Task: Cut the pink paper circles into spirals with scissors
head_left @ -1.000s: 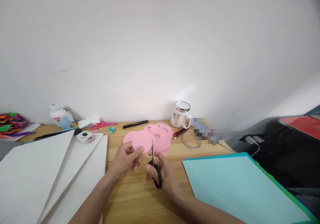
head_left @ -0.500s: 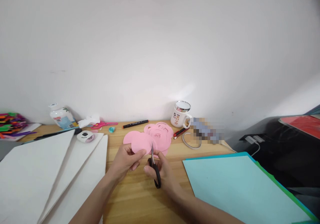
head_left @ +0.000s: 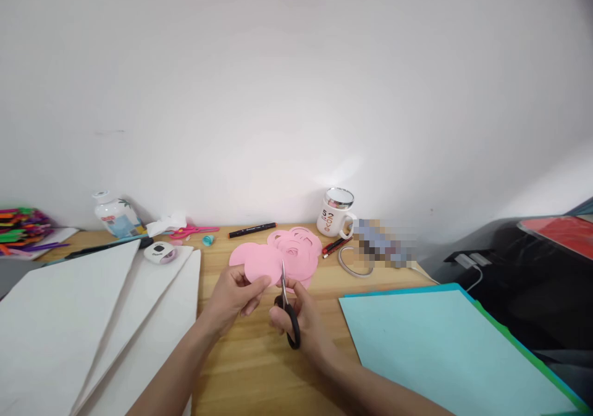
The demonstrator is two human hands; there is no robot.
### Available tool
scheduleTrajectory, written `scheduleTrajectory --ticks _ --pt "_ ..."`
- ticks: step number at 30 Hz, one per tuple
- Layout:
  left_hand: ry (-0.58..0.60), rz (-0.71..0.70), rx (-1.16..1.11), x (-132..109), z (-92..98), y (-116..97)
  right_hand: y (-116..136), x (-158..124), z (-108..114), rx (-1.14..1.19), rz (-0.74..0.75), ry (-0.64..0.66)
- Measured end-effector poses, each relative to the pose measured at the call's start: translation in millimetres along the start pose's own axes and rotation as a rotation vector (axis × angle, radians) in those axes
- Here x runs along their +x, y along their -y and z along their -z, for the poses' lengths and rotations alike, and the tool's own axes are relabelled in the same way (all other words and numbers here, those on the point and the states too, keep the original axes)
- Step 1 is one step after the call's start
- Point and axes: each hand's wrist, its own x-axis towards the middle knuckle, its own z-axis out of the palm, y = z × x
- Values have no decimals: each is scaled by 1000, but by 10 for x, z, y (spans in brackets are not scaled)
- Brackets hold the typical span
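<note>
My left hand (head_left: 238, 295) pinches a rounded piece of pink paper (head_left: 262, 263) between thumb and fingers, above the wooden table. Black-handled scissors (head_left: 291, 323) are gripped in my right hand (head_left: 301, 317), their blades pointing up and away at the right edge of that paper. The blades look nearly closed; whether they touch the paper is hard to make out. Behind the blades lies a pile of pink paper pieces (head_left: 303, 258) with curved cuts and a spiral. Another round pink edge shows to the left, behind the held piece.
White boards (head_left: 171, 335) cover the left, with a small white device (head_left: 160, 252) on them. A black marker (head_left: 252, 230), a mug (head_left: 336, 212), red pens (head_left: 334, 247) and pink scissors (head_left: 197, 232) lie toward the wall. Light blue sheets (head_left: 430, 342) are stacked at right.
The scissors and my right hand have shifted very slightly right. My left hand keeps its pinch on the pink paper, almost still.
</note>
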Motion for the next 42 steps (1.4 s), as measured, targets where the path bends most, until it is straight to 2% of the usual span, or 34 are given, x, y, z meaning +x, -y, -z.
scheduleTrajectory --ticks 8,15,25,42 --pt "-39 11 -75 -13 -14 -57 -28 -7 13 54 -8 15" --pt "-6 30 -117 4 -10 -17 -35 -30 -20 56 -42 47" --pt "-15 54 9 -15 -35 -21 27 -4 1 95 0 56" --pt "-8 24 -1 -12 -4 -16 -36 -7 17 35 8 37"
